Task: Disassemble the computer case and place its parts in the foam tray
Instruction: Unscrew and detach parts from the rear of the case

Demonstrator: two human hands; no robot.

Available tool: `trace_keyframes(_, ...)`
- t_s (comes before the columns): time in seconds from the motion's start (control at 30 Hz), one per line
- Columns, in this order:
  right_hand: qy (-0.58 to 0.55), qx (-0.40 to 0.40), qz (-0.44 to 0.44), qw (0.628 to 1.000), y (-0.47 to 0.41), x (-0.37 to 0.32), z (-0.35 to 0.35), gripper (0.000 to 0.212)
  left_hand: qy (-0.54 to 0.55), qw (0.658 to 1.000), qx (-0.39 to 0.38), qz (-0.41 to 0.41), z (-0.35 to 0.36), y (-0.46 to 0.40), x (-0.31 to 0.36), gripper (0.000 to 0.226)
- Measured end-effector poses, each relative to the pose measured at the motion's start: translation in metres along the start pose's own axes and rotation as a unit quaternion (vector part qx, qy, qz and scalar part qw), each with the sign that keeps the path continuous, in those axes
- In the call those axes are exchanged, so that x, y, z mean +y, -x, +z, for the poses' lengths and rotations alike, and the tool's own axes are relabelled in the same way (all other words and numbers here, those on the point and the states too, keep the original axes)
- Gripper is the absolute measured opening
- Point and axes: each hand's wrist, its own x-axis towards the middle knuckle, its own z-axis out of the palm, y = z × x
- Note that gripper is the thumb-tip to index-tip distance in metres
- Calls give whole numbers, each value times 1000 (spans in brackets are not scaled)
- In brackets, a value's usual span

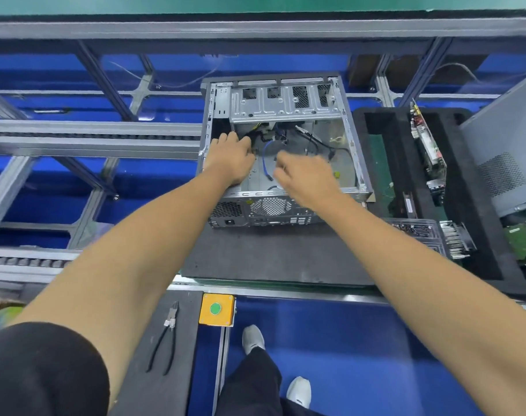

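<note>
Lying open-side up, computer case (281,151) rear panel nearest.

Computer case (281,202), open-topped; access from above.
- Far end: metal drive cage (282,105) roofs the interior.
- Floor: loose cables, blue cable (266,159) at centre; both hands occupy the left and middle.
- Right of case: foam tray (478,235), upright boards in its slots.
- Near side: bare dark mat (270,256).

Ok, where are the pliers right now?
In the head view the pliers lie low on the left, on a dark mat beside the yellow box with the green button.
</note>
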Motion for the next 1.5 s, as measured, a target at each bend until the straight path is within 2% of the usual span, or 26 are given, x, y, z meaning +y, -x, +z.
trace_keyframes(0.03, 2, -92, 32, 995, -7, -13, 9, 31, 11, 1000, 2, -21, 1, -1, 3, 33)
trace_keyframes(0.07, 12, -148, 47, 988, -9, -19, 20, 38, 19, 999, 8, -37, 2, -2, 7, 36)
trace_keyframes(0.1, 38, -160, 38, 986, -9, -21, 28, 43, 17, 999, 16, -46, 3, -3, 9, 38)
trace_keyframes(0.17, 77, -134, 12, 988, -5, -18, 37, 47, 12, 998, 39, -48, 7, -4, 11, 35)
trace_keyframes(0.3, 22, -116, 1, 993, -6, -12, 39, 51, 43, 993, 107, -16, 9, -4, 7, 26)
trace_keyframes(0.37, 21, -123, 1, 992, -5, -14, 41, 54, 53, 990, 134, 0, 11, -3, 6, 32)
trace_keyframes(0.47, 26, -117, 8, 993, -4, -16, 44, 56, 80, 988, 132, 11, 11, -3, 4, 45)
trace_keyframes(0.73, 68, -138, -39, 987, -5, -19, 43, 43, 84, 990, 114, 18, 9, -11, 1, 63)
trace_keyframes(0.93, 72, -120, -36, 989, -4, -16, 45, 43, 80, 978, 181, 66, 4, -25, 2, 72)
trace_keyframes(1.07, 77, -130, -32, 988, -4, -19, 43, 38, 97, 981, 150, 76, 7, -21, -4, 67)
trace_keyframes(1.2, 82, -130, -33, 988, -1, -21, 41, 36, 151, 969, 183, 66, 4, -17, 0, 57)
trace_keyframes(1.5, 89, -139, -35, 986, -3, -22, 42, 35, 138, 971, 179, 73, -7, -18, 4, 45)
